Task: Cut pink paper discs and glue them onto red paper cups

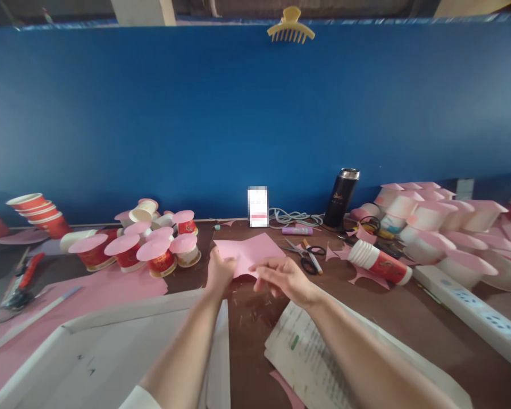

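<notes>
A piece of pink paper (253,247) with pointed corners is held up over the brown table in front of me. My left hand (221,270) grips its left edge, thumb on top. At the lower right edge, my right hand (276,278) has its fingers pinched together on the paper; anything small between them is hidden. Just right of the paper lie black-handled scissors (304,258) with an orange-and-white pen (315,261) across them. A purple glue stick (297,231) rests behind these.
Red paper cups topped with pink discs (155,250) stand at left. White cups with pink tops (434,227) crowd the right, near a black bottle (342,199), toppled stacked cups (378,263) and a power strip (472,307). A phone (258,207) leans on the blue partition (196,113).
</notes>
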A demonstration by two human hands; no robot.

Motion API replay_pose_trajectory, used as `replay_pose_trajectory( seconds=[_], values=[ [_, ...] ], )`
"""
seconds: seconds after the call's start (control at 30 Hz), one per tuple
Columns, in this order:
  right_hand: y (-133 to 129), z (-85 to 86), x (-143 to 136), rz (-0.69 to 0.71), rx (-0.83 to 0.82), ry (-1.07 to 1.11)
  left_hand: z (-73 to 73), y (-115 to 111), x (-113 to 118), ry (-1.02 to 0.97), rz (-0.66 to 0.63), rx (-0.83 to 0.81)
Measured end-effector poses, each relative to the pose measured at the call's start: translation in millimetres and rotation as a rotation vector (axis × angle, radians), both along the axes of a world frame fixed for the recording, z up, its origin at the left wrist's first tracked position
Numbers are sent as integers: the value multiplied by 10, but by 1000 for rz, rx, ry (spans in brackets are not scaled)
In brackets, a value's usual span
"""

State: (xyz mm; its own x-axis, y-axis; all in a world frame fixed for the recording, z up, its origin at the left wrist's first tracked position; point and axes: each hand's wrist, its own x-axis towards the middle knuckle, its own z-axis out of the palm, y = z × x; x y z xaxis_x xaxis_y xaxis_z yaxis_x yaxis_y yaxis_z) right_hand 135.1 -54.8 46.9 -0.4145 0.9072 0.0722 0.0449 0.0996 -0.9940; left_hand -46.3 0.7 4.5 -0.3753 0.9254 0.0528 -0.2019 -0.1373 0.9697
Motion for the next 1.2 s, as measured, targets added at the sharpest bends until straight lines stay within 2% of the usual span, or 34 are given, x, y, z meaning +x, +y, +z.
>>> replay_pose_trajectory(
  seconds=[0.07,0.13,0.2,0.3,0.37,0.4,0.53,0.6,0.7,0.8,1.07,1.2],
  values=[
    [119,-119,32,-319,138,-69,47,-50,31,161,53,14],
    [223,-214,92,-531,257,-178,76,-103,61,313,51,11],
    [303,-279,175,-660,305,-254,84,-145,77,403,9,-18],
    [377,-340,289,-754,313,-365,77,-164,60,421,-21,-33],
    [401,-371,328,-769,319,-462,89,-153,24,502,-8,-52],
    [406,-383,333,-762,324,-515,104,-144,1,617,-2,-86],
    [381,-402,285,-677,384,-700,216,-110,-86,1298,-24,-341],
    [342,-394,235,-627,455,-762,267,-101,-114,1446,-65,-442],
    [267,-374,158,-566,524,-850,299,-100,-141,1506,-116,-489],
    [208,-362,103,-552,546,-930,288,-90,-183,1502,-124,-470],
    [186,-369,88,-538,511,-957,189,37,-319,1282,22,-454],
    [179,-350,87,-541,528,-922,170,-14,-230,1285,-69,-485]
  ],
)
